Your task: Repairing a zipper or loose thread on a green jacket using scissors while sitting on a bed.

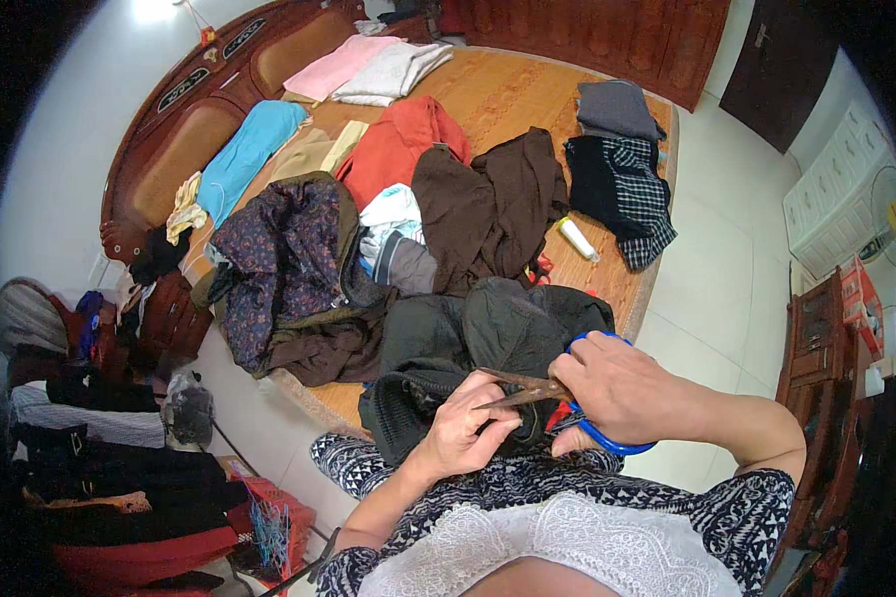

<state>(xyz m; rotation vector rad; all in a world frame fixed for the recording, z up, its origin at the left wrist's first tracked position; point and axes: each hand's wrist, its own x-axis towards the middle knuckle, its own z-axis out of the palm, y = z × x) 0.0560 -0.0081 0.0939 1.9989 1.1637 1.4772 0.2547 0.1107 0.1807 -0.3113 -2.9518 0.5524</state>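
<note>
My right hand (607,383) is closed around a pair of scissors (528,390) with blue handles and rusty-looking blades. The blades point left and stand apart, their tips beside my left hand (465,430). That hand is closed in a pinch on a dark garment (508,323), which lies over the bed's near edge and my lap. The garment has a ribbed band at its left end. The exact bit between my left fingertips is too small to make out. Something red shows beneath my right hand.
On the bed (508,85) lie a brown garment (483,209), a flowered jacket (289,239), a red cloth (403,139), a blue cloth (254,154) and checked clothing (635,189). A white tube (577,239) lies right of the brown garment. A red basket (279,517) stands lower left.
</note>
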